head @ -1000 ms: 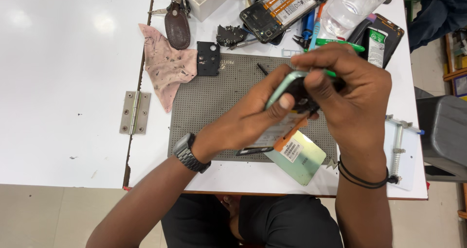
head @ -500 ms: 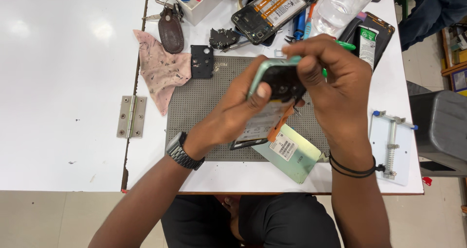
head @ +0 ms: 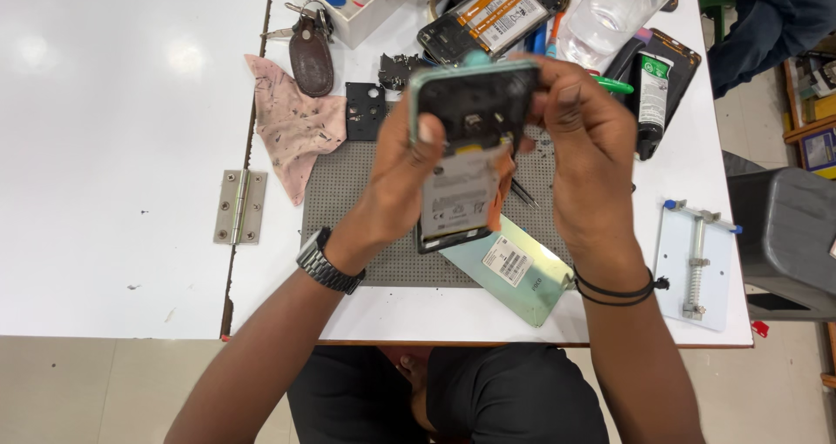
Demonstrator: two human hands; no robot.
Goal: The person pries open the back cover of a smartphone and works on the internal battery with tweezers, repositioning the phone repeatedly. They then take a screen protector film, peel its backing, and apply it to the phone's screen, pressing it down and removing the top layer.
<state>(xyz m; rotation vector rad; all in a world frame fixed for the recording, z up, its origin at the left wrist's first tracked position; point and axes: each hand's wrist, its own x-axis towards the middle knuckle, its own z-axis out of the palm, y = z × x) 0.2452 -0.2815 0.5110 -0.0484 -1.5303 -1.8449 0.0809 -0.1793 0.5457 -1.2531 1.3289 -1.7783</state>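
Phone point(head: 466, 152) with its back off sits in both hands, lifted above the grey mat point(head: 366, 235) at mid worktop point(head: 131, 104). We see its battery and dark upper board facing the camera, mint-green frame around the edge. Left hand point(head: 396, 183) has a closed grip on the left edge, thumb lying across the open back near the top of the battery. Right hand point(head: 588, 157) has a closed grip on the top right corner, fingers wrapped over the upper edge. Left wrist carries a metal watch point(head: 326, 263), right wrist a black band point(head: 618, 289).

Under the phone, a mint-green back cover point(head: 514, 270) lies on the mat, inner side up, with a white label. Tweezers point(head: 525, 193) lie just beside it, partly hidden by the right hand. Left of the mat: a pink cloth point(head: 292, 126), a brown key fob point(head: 311, 52), a small black plate point(head: 364, 111). A steel hinge point(head: 239, 205) spans the seam between the two worktop panels. Right side: a board-holder jig point(head: 697, 261) and a black tube point(head: 649, 100). At the far edge, another opened phone point(head: 483, 17) and a clear bottle point(head: 605, 13).
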